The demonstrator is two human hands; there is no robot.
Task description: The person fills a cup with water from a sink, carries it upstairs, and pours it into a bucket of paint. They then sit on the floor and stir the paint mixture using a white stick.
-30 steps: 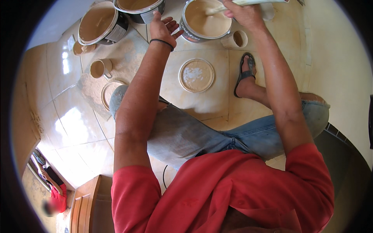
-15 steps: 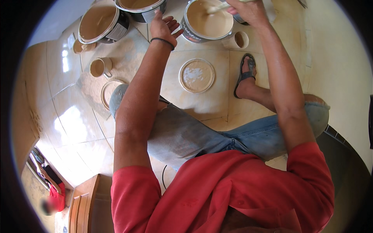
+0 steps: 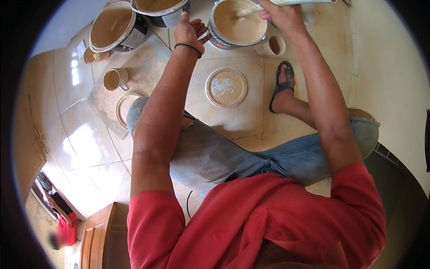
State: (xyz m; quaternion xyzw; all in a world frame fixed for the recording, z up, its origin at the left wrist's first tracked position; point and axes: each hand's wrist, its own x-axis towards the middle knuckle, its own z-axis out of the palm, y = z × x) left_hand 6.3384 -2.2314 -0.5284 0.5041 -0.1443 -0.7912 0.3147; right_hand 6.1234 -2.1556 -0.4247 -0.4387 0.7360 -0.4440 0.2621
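My right hand [image 3: 285,18] is wrapped around a pale stick [image 3: 309,2], whose upper end points off to the right. The stick's lower end dips into creamy beige liquid in a bucket [image 3: 210,33] at the top middle. Left of that bucket, my left hand [image 3: 191,32] hangs with its fingers spread and nothing in them. It is close to the bucket's left side; whether the fingertips touch the wall I cannot tell. A second bucket [image 3: 172,19], dark with a pale label and beige inside, stands just beyond my left hand.
Another beige-coated bucket [image 3: 133,36] stands at the upper left. A smeared mug [image 3: 117,78] and a round lid [image 3: 126,107] are on the left floor. A beige-coated lid [image 3: 226,87] lies between my legs, and a cup [image 3: 274,45] sits by my sandalled foot [image 3: 283,87].
The stick has tilted, so more of its upper end shows at the right. My right hand has shifted slightly left and down, and the bucket appears slightly further left. My left hand has barely moved.
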